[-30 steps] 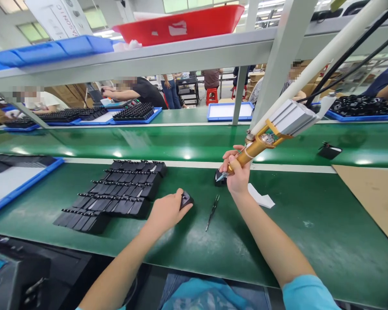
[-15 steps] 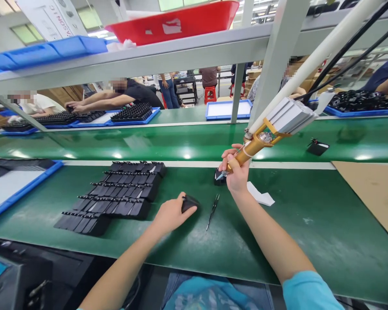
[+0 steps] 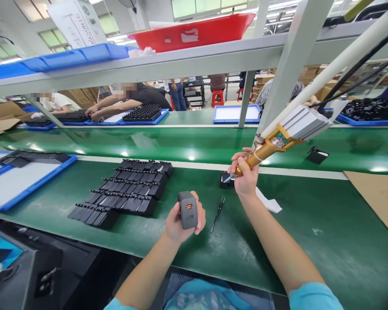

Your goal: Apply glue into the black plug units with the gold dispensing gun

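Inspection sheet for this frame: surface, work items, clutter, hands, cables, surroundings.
Surface: green bench mat.
Work items: grey charger block with orange ports; gold dispenser tool tip at small black part.
Clutter: tweezers, white paper, rows of black parts, blue tray, cardboard.
Hands: left hand lifts block; right hand grips tool.
Cables: black cables beside tool's white tube.
Surroundings: conveyor, people opposite.

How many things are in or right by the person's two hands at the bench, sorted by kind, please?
Dark grey charger block with an orange mark, held up in the left hand: 1
Gold dispensing tool, gripped by the right hand: 1
Small black part under the tool's tip: 1
Tweezers on the green mat: 1
White paper piece: 1
Total: 5
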Demonstrator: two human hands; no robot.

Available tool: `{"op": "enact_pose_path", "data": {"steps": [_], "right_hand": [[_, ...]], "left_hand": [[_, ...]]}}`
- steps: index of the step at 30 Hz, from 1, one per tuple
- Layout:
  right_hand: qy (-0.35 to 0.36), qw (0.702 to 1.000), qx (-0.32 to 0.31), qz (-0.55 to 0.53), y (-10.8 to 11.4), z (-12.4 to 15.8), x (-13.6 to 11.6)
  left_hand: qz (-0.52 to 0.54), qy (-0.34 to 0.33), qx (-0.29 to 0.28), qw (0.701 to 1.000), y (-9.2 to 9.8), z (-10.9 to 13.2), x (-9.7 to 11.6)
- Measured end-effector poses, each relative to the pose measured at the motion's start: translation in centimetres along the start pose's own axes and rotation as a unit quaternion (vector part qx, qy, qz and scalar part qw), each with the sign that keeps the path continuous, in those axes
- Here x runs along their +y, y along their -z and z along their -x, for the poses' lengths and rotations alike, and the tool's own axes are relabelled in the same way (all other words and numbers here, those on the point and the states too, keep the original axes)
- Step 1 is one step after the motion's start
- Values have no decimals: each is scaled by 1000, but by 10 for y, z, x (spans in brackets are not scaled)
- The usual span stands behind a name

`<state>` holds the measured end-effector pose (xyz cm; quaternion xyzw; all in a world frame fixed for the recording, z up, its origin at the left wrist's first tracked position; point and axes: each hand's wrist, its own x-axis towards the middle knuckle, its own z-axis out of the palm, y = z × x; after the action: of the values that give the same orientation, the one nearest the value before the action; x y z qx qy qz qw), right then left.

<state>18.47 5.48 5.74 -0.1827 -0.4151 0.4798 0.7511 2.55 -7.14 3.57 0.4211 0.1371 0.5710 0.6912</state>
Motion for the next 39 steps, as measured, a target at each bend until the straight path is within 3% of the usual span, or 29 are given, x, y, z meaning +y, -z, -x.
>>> {"op": "enact_pose_path", "data": {"steps": [14,23,34,36,37,39], "right_hand": [[-6,1000,-8,-3,0,1,-2],[-3,1000,-13,3,0,1,-2],[-2,1000,-10,-4,-1,0,-3],[-3,1000,-9,-6,0,0,-4],[-3,1000,-6,-6,0,0,-5],[0,1000,0,-3,1,0,-6]], "left_hand": [[68,-43,-42,996,-5,0,1],[-36,-81,-37,995,-3,4,1],[-161,-66,11,985,4,12,2],[-277,-27,59,959,9,27,12],[-362,-1,86,928,13,38,19],[-552,46,143,820,23,66,34]]}}
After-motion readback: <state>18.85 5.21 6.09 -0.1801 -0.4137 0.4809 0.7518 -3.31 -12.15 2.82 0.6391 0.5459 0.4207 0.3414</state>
